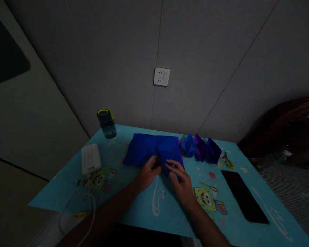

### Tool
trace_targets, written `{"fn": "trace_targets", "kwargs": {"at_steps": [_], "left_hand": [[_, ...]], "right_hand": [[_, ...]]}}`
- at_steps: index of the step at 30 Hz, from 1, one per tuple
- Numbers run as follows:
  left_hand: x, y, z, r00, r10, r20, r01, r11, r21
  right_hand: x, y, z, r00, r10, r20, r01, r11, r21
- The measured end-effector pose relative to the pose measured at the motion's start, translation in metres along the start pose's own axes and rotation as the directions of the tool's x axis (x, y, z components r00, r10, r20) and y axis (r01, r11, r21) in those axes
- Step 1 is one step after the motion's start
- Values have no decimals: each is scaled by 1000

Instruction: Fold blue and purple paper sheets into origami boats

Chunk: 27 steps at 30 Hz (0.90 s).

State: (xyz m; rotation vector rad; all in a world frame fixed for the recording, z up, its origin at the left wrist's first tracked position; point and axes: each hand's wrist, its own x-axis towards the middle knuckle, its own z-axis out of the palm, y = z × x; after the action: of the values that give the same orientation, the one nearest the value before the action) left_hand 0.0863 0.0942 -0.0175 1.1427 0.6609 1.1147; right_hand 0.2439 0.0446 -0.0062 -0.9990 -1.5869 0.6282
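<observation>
Between my two hands stands a folded piece of dark blue paper [162,160], seen nearly edge-on. My left hand [149,171] pinches it from the left with thumb and fingers. On the other side my right hand [179,177] has its fingers closed against the same paper. Just beyond them lie blue paper sheets [141,149], with a purple sheet [181,154] showing at their right edge. To the right of the sheets stand three folded paper shapes: a lighter blue one [189,146], a purple one [200,148] and a dark blue one [213,151].
A water bottle [106,124] stands at the back left. Nearer is a white power bank [91,158] with a white cable [94,206] hanging over the front edge. A black flat object [243,195] lies at right on the cartoon-patterned tablecloth [134,209]. The wall [123,68] closes off the back.
</observation>
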Motion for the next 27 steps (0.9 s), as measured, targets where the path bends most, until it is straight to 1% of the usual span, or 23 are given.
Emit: {"fn": "trace_targets", "kwargs": {"at_steps": [3, 6, 8, 9, 12, 14, 18, 20, 22, 25, 27], "left_hand": [[1, -1, -2, 999, -27, 21, 26, 999, 27], [3, -2, -5, 999, -39, 0, 39, 998, 55], [4, -2, -7, 998, -65, -3, 65, 997, 46], [3, -1, -7, 996, -85, 9, 84, 996, 36], [2, 1, -7, 986, -147, 78, 146, 989, 14], [2, 2, -8, 979, -193, 69, 194, 981, -4], [3, 1, -13, 957, -287, -47, 285, 957, -47], [4, 2, -15, 955, -295, -41, 294, 955, -28], [4, 5, -15, 970, -245, -1, 245, 969, 23], [3, 11, -13, 996, -74, 42, 68, 990, 125], [1, 13, -12, 998, -2, 57, -7, 988, 154]], "right_hand": [[3, 4, -1, 983, 175, 55, -180, 979, 99], [4, 9, -2, 923, 361, 135, -383, 901, 202], [5, 11, -3, 884, 434, 173, -466, 842, 272], [5, 11, -4, 873, 446, 195, -487, 818, 306], [8, 7, -8, 856, 427, 293, -514, 770, 379], [9, 4, -11, 844, 424, 327, -532, 738, 416], [10, 0, -18, 827, 484, 287, -562, 682, 468], [11, 0, -20, 818, 510, 265, -573, 688, 446], [12, -1, -21, 828, 506, 243, -560, 717, 415], [14, -1, -23, 873, 446, 200, -488, 774, 404], [14, -1, -23, 890, 422, 173, -455, 790, 412]]}}
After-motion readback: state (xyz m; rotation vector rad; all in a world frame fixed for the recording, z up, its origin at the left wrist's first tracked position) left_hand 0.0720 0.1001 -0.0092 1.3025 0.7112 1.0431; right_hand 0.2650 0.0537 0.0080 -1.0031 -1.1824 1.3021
